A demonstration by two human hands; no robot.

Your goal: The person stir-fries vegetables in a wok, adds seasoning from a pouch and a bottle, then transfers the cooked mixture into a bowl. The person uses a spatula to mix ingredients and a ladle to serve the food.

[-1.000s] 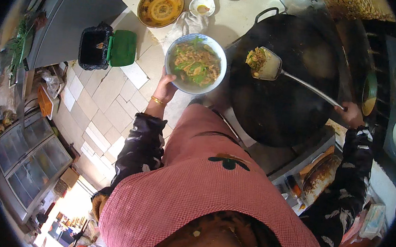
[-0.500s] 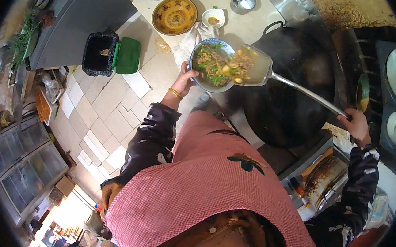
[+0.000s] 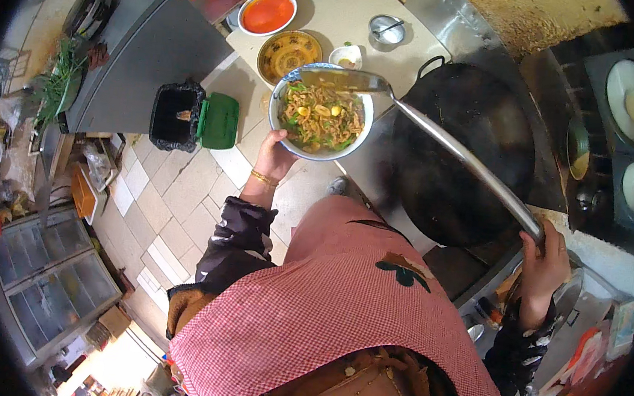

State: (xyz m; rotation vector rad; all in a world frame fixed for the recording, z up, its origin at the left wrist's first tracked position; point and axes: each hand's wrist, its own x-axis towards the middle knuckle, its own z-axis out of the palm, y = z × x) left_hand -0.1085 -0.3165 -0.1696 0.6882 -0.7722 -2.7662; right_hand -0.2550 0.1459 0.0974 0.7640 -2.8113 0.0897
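My left hand grips the lower left rim of a white bowl with a blue pattern. Inside it lies cooked food, brown shreds with green pieces and several pale yellow bits. In my right hand is the end of a long metal handle belonging to a wok spatula. Its flat blade rests over or just above the bowl's far rim and carries little visible food. Below and right of the handle sits a large black wok, its interior dark with no food that I can make out.
On the counter beyond stand a bowl of red liquid, a brown patterned bowl, a small white dish and a metal cup with a spoon. A black-lined bin with a green lid stands on the tiled floor, left.
The food on the spatula has gone into the bowl. The blade has turned over and moved left across the bowl's far side. My right hand has come closer to my body.
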